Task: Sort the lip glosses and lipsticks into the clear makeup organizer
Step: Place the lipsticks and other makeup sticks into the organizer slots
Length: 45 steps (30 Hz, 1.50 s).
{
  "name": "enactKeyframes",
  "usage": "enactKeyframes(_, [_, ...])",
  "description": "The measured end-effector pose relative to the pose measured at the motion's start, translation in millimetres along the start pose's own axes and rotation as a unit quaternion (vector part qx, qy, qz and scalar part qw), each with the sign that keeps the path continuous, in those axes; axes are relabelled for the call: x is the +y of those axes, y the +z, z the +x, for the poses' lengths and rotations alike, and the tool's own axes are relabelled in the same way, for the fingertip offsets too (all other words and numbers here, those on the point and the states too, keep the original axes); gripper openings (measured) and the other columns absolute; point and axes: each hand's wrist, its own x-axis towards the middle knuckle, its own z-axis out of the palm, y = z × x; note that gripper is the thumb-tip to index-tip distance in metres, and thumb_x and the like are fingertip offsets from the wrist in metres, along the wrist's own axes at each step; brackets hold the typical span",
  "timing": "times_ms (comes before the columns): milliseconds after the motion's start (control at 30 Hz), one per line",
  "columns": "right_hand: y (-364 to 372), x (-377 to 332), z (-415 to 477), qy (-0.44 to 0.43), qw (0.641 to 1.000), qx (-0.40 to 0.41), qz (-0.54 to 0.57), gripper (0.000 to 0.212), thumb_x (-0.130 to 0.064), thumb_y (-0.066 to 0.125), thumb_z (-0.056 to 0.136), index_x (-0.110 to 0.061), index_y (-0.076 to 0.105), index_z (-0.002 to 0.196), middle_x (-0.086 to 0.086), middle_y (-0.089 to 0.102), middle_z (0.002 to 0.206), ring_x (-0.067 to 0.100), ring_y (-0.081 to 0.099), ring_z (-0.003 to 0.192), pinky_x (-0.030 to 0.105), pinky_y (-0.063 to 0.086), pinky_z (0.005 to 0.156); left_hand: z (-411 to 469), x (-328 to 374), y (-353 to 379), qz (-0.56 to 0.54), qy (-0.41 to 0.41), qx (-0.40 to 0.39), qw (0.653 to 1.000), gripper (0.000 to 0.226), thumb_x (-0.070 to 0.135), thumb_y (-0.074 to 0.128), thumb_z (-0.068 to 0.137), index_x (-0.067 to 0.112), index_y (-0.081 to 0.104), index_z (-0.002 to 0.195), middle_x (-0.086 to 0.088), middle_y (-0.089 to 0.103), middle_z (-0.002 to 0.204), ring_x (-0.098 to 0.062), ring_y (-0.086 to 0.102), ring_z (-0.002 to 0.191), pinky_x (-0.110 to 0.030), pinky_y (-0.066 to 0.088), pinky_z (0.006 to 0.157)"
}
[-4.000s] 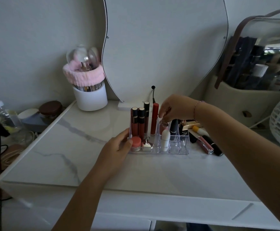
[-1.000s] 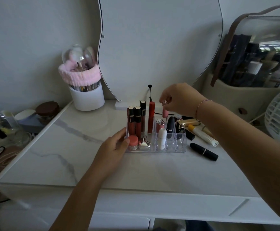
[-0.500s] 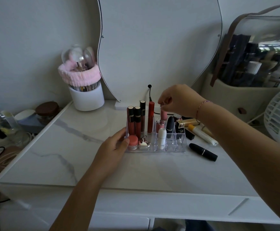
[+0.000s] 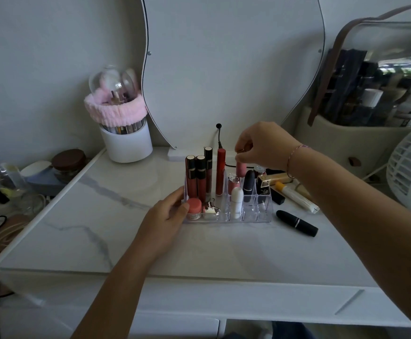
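The clear makeup organizer (image 4: 263,215) stands mid-table, holding several upright lip glosses (image 4: 200,177), a red tube (image 4: 220,172), a white stick (image 4: 237,201) and a black lipstick (image 4: 248,183). My left hand (image 4: 165,216) rests flat against its left end. Over the back row, my right hand (image 4: 260,145) pinches the silver cap of a pink lip gloss (image 4: 240,168), which stands upright in a rear slot. A black lipstick (image 4: 297,223), a yellow-capped white tube (image 4: 296,196) and a gold lipstick (image 4: 279,178) lie on the table to the right.
A white brush cup with a pink band (image 4: 124,133) stands at the back left beside the mirror (image 4: 233,64). A cable plug (image 4: 219,135) rises behind the organizer. A fan (image 4: 407,165) and a clear bag (image 4: 370,99) crowd the right; a bottle (image 4: 1,174) and jar (image 4: 68,163) sit left.
My right hand picked up the pink lip gloss from the right of the organizer and has lowered it into a rear slot. The left hand stayed on the organizer.
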Motion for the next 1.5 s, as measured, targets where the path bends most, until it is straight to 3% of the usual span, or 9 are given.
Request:
enactKeyframes(200, [4.1,-3.6,4.1,-0.022,0.999,-0.003,-0.028,0.019,-0.017,0.061,0.082,-0.015,0.070,0.099,-0.005,0.060,0.083,0.012,0.056,0.075,0.020,0.046,0.070,-1.5,9.4,-2.6,0.000,0.012,-0.003,1.000,0.054,0.023,0.046,0.098,0.076,0.041,0.105,0.048,0.058,0.101,0.020,0.053,0.100,0.003,0.036,0.074])
enactKeyframes(400, [4.7,-2.9,5.8,-0.025,0.999,-0.006,-0.038,0.020,-0.016,0.061,0.081,-0.016,0.070,0.099,-0.003,0.063,0.087,0.011,0.055,0.076,0.020,0.045,0.070,-0.3,4.2,-0.7,-0.006,0.003,-0.002,1.000,0.045,0.026,0.046,0.097,0.065,0.041,0.118,0.043,0.058,0.107,0.015,0.052,0.109,0.002,0.036,0.078])
enactKeyframes(633, [6.3,-5.9,6.0,-0.030,0.999,-0.005,-0.034,0.021,-0.016,0.060,0.082,-0.016,0.070,0.101,-0.001,0.067,0.093,0.011,0.056,0.078,0.020,0.046,0.071,-0.7,8.4,-1.5,-0.001,0.018,-0.002,1.000,0.056,0.023,0.047,0.097,0.079,0.040,0.102,0.050,0.057,0.098,0.022,0.053,0.098,0.003,0.036,0.072])
enactKeyframes(800, [11.0,-5.9,5.0,-0.035,0.999,0.002,-0.027,0.020,-0.017,0.061,0.081,-0.016,0.071,0.098,0.000,0.068,0.095,0.010,0.054,0.077,0.020,0.045,0.073,-1.7,7.8,-1.2,-0.009,0.013,0.001,1.000,0.047,0.024,0.047,0.097,0.069,0.043,0.112,0.050,0.056,0.102,0.022,0.051,0.103,0.003,0.036,0.075])
enactKeyframes(1067, [15.1,9.3,2.8,0.012,0.999,-0.038,-0.009,0.022,-0.024,0.066,0.080,-0.013,0.070,0.099,0.002,0.070,0.101,0.017,0.064,0.088,0.033,0.052,0.088,-1.7,9.1,-2.2,0.002,0.027,0.004,1.000,0.055,0.023,0.047,0.097,0.077,0.041,0.104,0.049,0.057,0.101,0.022,0.052,0.100,0.003,0.035,0.073])
enactKeyframes(1333, [19.0,11.6,4.2,0.029,0.997,-0.064,0.010,0.023,-0.024,0.059,0.085,-0.012,0.071,0.101,0.005,0.071,0.103,0.017,0.063,0.089,0.030,0.050,0.089,-1.3,8.5,-1.8,0.001,0.023,0.004,1.000,0.054,0.025,0.047,0.098,0.078,0.040,0.105,0.051,0.056,0.100,0.023,0.051,0.100,0.004,0.034,0.073])
enactKeyframes(1400, [14.7,9.1,-1.1,0.042,0.998,-0.041,0.029,0.022,-0.023,0.058,0.087,-0.011,0.070,0.101,0.005,0.070,0.104,0.015,0.062,0.085,0.026,0.050,0.085,-1.4,7.5,-1.7,-0.003,0.021,0.002,1.000,0.052,0.026,0.047,0.098,0.076,0.040,0.107,0.051,0.056,0.101,0.023,0.051,0.101,0.004,0.034,0.073])
enactKeyframes(1500, [1.6,8.1,-35.1,0.041,0.994,0.073,0.069,0.021,-0.029,0.058,0.086,-0.016,0.068,0.097,0.000,0.069,0.094,0.003,0.057,0.072,0.018,0.047,0.074,0.5,3.7,-0.4,-0.009,0.015,0.001,1.000,0.048,0.025,0.048,0.097,0.071,0.043,0.113,0.048,0.058,0.103,0.021,0.052,0.104,0.004,0.034,0.075])
